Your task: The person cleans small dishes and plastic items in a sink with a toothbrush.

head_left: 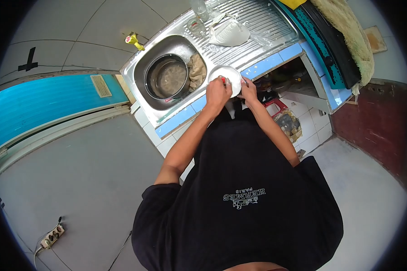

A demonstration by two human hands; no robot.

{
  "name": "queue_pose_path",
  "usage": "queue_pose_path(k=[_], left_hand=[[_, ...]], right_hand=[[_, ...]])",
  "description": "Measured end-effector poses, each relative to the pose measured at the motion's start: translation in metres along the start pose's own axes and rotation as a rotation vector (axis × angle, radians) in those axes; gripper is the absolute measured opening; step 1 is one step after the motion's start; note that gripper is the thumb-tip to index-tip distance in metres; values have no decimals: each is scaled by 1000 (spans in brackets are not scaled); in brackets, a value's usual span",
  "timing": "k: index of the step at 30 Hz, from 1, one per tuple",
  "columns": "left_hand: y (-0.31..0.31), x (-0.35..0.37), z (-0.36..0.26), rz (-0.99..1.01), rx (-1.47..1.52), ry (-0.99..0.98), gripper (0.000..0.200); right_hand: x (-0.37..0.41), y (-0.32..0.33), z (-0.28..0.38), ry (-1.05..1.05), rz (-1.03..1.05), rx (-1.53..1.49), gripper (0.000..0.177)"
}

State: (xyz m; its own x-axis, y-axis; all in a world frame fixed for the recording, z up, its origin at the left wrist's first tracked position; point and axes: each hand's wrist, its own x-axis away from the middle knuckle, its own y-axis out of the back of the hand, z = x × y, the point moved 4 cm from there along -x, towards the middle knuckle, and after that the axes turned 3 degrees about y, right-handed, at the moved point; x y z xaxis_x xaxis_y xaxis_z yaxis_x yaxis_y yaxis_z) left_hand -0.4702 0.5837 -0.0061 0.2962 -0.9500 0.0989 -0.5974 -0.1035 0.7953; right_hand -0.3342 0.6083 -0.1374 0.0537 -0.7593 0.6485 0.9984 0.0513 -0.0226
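Observation:
A round white bowl is held in front of my body, at the sink's front edge. My right hand grips the bowl's right rim, with the thumb at the edge. My left hand is at the bowl's left side, its fingers curled around a small red item over the inside of the bowl. What kind of item it is cannot be made out. To the left, in the steel sink, stands a large dark round pan with a brown cloth beside it.
A yellow tap rises behind the sink. On the ribbed drainboard lie a crumpled white plastic bag and clear glassware. A teal and black rack stands at right. A power strip lies on the floor.

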Motion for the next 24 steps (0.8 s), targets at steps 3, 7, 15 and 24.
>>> queue_pose_path(k=[3,7,15,24], left_hand=[[10,-6,16,-84,110,18,24],[31,-10,24,-235,160,-25,26],[-31,-2,82,-373,737,382,27],[-46,0,78,-9,892,329,30]], right_hand=[[4,0,5,-14,5,-6,34],[4,1,5,-31,29,11,34],[-1,3,4,-18,32,38,35],[1,4,8,-40,49,12,34]])
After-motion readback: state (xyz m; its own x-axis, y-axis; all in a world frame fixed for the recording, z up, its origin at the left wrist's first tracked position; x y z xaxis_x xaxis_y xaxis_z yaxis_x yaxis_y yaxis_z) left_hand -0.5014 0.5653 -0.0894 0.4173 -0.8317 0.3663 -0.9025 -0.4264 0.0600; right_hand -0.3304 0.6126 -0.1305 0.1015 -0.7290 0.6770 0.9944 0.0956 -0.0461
